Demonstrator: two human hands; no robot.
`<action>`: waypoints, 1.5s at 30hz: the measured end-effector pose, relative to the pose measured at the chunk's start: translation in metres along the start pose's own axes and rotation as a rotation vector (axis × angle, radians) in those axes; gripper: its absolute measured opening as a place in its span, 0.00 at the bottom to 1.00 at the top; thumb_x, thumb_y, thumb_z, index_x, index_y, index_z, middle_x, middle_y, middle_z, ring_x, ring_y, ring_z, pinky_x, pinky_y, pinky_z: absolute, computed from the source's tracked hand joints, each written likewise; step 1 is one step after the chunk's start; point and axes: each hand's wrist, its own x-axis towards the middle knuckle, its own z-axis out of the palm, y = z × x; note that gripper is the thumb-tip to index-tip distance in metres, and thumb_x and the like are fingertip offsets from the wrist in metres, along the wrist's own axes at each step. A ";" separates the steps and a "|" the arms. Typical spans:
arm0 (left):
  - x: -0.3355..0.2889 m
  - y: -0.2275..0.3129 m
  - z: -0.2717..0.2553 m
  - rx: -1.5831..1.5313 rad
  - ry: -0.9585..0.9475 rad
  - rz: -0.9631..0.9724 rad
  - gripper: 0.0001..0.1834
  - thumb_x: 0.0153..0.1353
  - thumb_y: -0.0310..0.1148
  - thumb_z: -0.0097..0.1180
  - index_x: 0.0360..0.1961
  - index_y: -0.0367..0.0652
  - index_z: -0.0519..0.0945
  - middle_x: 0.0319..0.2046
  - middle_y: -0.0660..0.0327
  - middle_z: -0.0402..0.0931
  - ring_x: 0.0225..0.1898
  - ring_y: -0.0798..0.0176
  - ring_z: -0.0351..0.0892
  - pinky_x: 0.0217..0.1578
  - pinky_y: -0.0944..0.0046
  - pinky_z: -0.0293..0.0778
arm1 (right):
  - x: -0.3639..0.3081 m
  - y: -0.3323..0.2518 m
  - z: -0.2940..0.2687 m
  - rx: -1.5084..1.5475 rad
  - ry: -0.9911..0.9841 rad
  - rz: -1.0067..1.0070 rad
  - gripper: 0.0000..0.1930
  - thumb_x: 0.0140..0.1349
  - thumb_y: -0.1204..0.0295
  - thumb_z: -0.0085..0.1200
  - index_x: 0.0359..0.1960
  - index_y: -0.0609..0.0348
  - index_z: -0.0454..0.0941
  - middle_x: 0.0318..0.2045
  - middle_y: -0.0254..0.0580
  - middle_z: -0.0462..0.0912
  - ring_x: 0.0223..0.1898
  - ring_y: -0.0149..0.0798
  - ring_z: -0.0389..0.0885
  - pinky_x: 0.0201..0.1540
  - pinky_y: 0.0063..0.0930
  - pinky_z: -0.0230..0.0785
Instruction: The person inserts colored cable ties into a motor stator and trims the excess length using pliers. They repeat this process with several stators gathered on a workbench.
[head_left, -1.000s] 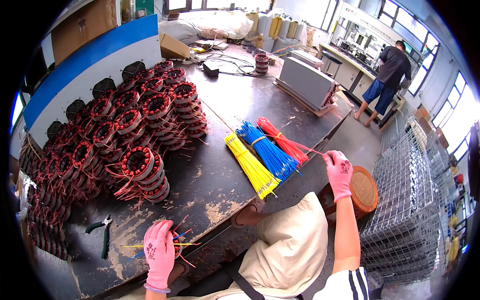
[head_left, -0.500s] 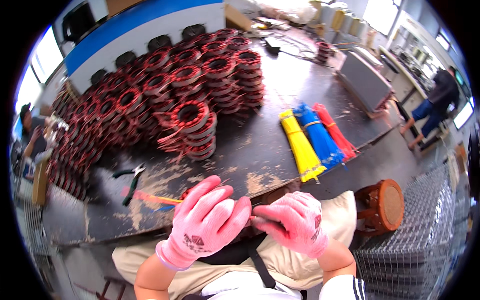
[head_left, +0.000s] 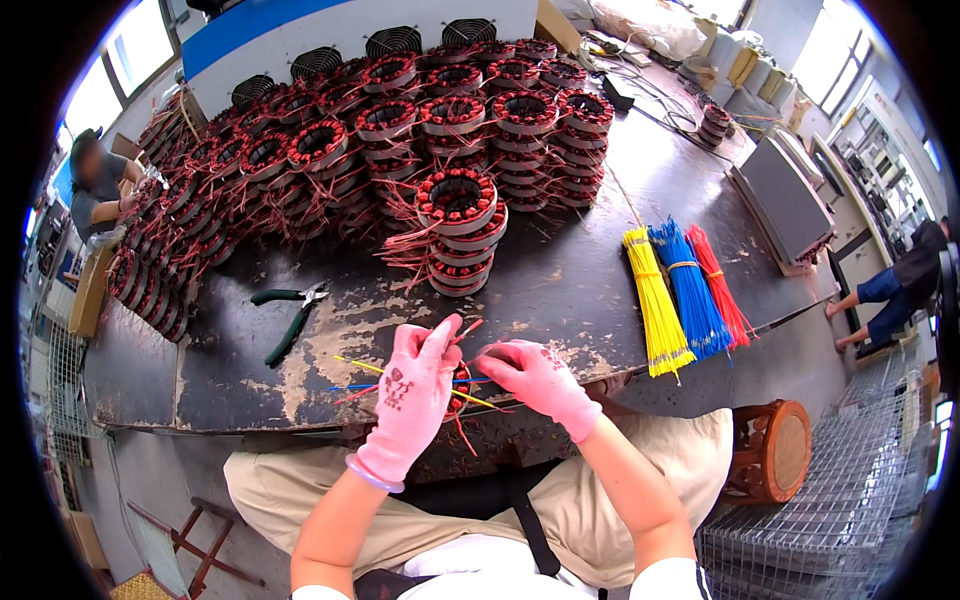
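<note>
My left hand (head_left: 412, 385), in a pink knit glove, is closed around a wound motor stator (head_left: 460, 388) with red windings, at the table's front edge. The hand covers much of the stator. Yellow, blue and red lead wires stick out on both sides, including a yellow wire (head_left: 485, 402) toward the right. My right hand (head_left: 543, 382), gloved alike, is pinched just right of the stator, where a blue wire (head_left: 476, 380) runs into its fingertips. Pliers with green handles (head_left: 292, 325) lie on the table, left of my hands.
Stacked stators (head_left: 400, 125) crowd the table's far left and middle, with a shorter stack (head_left: 460, 245) nearer me. Bundles of yellow wires (head_left: 655, 310), blue wires (head_left: 692, 295) and red wires (head_left: 720, 285) lie right. A wooden stool (head_left: 775, 452) stands lower right. Two other people are farther off.
The view has shifted, so the table sits lower and more to the right. My hands have moved forward to the table edge, and the stator with its coloured wires now shows between them.
</note>
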 end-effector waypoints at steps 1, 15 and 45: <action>-0.005 -0.010 0.007 -0.052 -0.025 -0.025 0.27 0.64 0.20 0.58 0.65 0.46 0.74 0.43 0.53 0.72 0.38 0.52 0.83 0.37 0.56 0.79 | 0.001 -0.006 0.000 0.020 -0.035 0.067 0.17 0.68 0.61 0.55 0.43 0.64 0.84 0.30 0.45 0.85 0.30 0.35 0.82 0.37 0.31 0.75; -0.004 -0.027 0.009 -0.095 -0.189 0.028 0.13 0.58 0.22 0.61 0.45 0.43 0.79 0.41 0.53 0.72 0.38 0.47 0.81 0.37 0.53 0.78 | -0.027 -0.020 0.010 -0.076 0.303 -0.074 0.08 0.58 0.76 0.63 0.40 0.58 0.85 0.34 0.43 0.83 0.35 0.44 0.83 0.39 0.33 0.76; -0.002 -0.017 0.016 -0.055 -0.229 0.180 0.11 0.54 0.25 0.66 0.40 0.41 0.83 0.38 0.57 0.78 0.40 0.50 0.81 0.40 0.54 0.78 | 0.003 -0.006 -0.026 0.302 -0.073 0.255 0.15 0.63 0.70 0.62 0.48 0.65 0.80 0.39 0.39 0.86 0.36 0.25 0.81 0.42 0.26 0.75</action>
